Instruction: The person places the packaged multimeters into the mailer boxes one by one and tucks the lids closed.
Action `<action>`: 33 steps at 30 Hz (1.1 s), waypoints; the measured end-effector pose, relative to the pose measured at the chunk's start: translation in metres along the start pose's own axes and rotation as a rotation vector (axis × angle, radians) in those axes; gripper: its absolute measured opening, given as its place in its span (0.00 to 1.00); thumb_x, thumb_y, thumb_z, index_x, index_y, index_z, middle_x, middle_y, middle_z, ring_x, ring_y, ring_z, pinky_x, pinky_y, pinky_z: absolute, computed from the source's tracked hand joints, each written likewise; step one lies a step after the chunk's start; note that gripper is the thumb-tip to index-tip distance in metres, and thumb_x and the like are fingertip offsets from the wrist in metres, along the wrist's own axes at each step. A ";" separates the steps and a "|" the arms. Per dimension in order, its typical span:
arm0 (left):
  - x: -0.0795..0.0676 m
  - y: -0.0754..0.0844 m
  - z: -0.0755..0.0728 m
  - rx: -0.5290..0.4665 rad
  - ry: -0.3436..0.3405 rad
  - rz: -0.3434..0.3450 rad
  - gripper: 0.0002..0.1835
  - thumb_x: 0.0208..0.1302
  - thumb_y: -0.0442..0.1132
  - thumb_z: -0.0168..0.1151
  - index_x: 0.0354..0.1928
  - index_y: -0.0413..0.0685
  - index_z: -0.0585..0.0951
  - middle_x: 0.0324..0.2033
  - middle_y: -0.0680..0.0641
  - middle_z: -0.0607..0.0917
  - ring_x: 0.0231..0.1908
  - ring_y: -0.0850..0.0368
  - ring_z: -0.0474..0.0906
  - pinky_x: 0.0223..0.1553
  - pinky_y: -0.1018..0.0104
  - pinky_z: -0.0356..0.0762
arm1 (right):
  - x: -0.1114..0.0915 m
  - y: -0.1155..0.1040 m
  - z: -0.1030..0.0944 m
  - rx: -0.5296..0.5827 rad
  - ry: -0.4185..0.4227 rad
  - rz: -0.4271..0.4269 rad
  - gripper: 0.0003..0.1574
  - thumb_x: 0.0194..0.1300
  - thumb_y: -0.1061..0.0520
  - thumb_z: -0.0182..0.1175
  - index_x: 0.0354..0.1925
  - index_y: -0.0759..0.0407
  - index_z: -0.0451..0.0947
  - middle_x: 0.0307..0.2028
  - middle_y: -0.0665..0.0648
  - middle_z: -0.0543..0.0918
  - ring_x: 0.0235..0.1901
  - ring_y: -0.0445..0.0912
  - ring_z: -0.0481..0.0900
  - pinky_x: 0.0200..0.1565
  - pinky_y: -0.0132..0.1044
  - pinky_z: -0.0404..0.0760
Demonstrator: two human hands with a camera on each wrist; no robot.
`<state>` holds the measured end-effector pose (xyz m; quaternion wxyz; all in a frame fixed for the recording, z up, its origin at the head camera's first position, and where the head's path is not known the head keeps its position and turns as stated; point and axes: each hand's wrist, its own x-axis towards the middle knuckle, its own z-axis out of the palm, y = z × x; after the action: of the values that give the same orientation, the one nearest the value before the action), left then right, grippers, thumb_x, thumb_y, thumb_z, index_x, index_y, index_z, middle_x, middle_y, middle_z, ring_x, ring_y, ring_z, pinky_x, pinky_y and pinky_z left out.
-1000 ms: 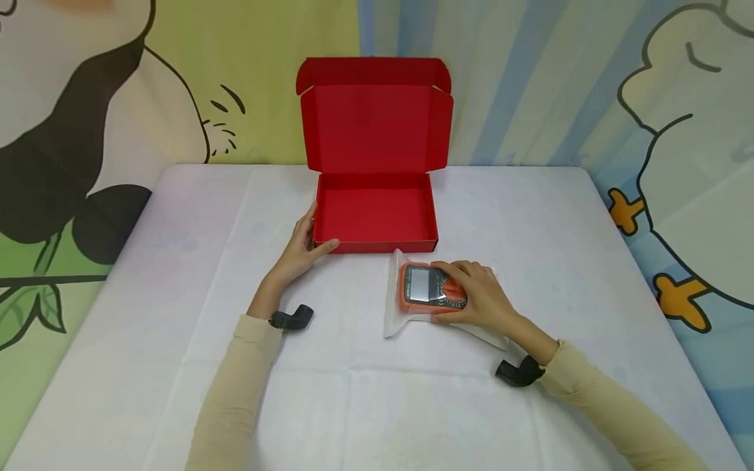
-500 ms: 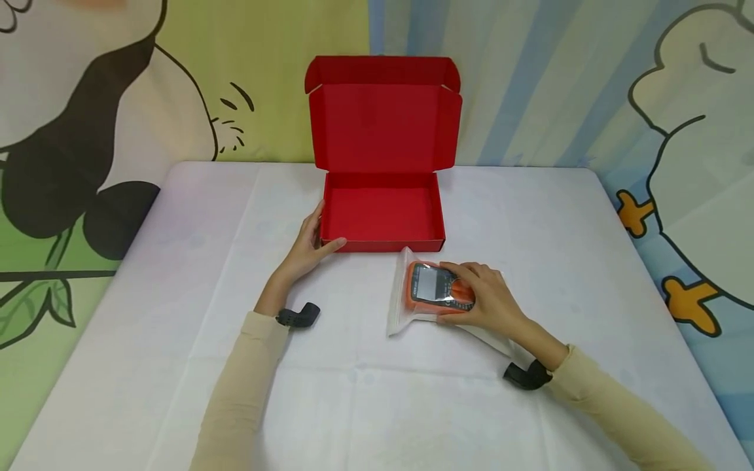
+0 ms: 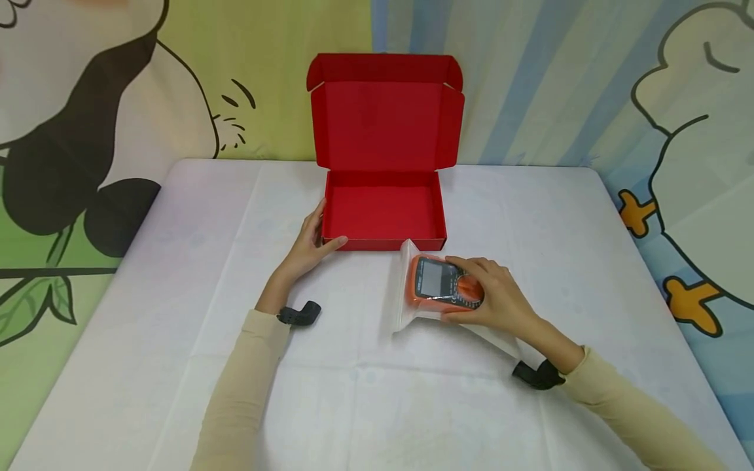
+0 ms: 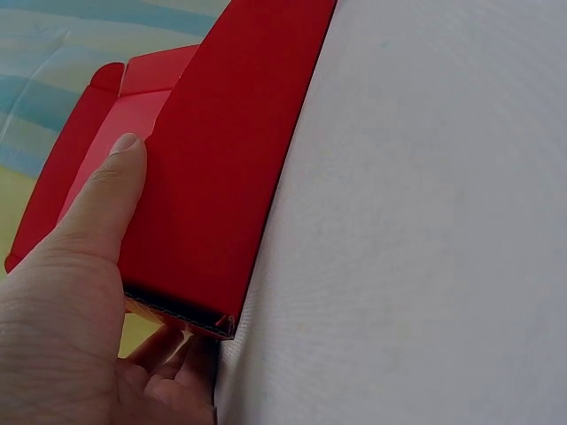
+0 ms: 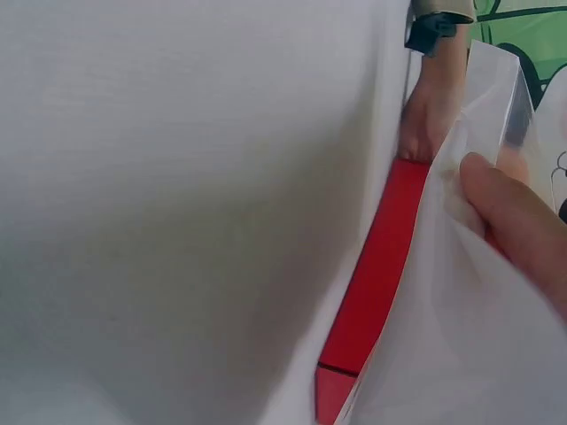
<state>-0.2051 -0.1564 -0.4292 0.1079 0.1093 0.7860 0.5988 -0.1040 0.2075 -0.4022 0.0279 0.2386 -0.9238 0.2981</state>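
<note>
One surface (image 3: 365, 418) bears one red box (image 3: 385, 244) near its back edge; left hand (image 3: 303, 254), fingers bent, grips it; right hand (image 3: 503, 297), fingers half-spread, holds one bagged meter (image 3: 432, 279).

A round-cornered, white-cloth-covered desk (image 3: 365, 418) spreads beneath the left hand (image 3: 305, 252) and right hand (image 3: 501, 301). Beyond them hangs a printed, yellow-green and blue-striped backdrop (image 3: 277, 85), a black-and-white cartoon animal (image 3: 65, 157) on their left, a pale, orange-footed cartoon figure (image 3: 707, 176) on their right.

Booth-like: white table (image 3: 377, 399), cartoon backdrop (image 3: 530, 85)
</note>
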 end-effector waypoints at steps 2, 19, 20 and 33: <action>0.000 0.000 0.000 0.001 0.001 -0.001 0.51 0.64 0.37 0.64 0.78 0.55 0.40 0.73 0.38 0.47 0.72 0.43 0.52 0.70 0.49 0.58 | 0.001 -0.002 -0.003 0.002 0.007 -0.003 0.59 0.38 0.44 0.82 0.67 0.50 0.68 0.53 0.62 0.76 0.50 0.53 0.72 0.47 0.50 0.69; -0.001 0.001 0.001 0.004 0.006 -0.009 0.51 0.65 0.38 0.65 0.78 0.55 0.40 0.73 0.38 0.48 0.72 0.43 0.53 0.70 0.50 0.57 | 0.021 -0.001 -0.016 -0.048 -0.026 0.043 0.58 0.40 0.42 0.80 0.68 0.51 0.67 0.53 0.64 0.76 0.49 0.54 0.72 0.49 0.53 0.70; -0.001 0.000 0.001 -0.002 0.006 -0.009 0.51 0.65 0.38 0.64 0.78 0.55 0.40 0.73 0.38 0.48 0.72 0.43 0.52 0.70 0.50 0.57 | 0.023 -0.001 -0.017 -0.051 -0.037 0.051 0.58 0.41 0.42 0.80 0.68 0.51 0.67 0.53 0.64 0.76 0.49 0.54 0.72 0.49 0.53 0.70; 0.000 -0.002 0.000 -0.006 0.006 0.001 0.51 0.64 0.38 0.65 0.78 0.54 0.41 0.73 0.38 0.47 0.72 0.44 0.52 0.71 0.50 0.56 | 0.050 -0.001 -0.024 -0.076 -0.120 0.075 0.58 0.43 0.39 0.78 0.69 0.53 0.67 0.53 0.64 0.75 0.49 0.55 0.72 0.49 0.52 0.71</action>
<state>-0.2053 -0.1570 -0.4312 0.1056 0.1076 0.7844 0.6017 -0.1501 0.1989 -0.3720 -0.0298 0.2199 -0.9428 0.2488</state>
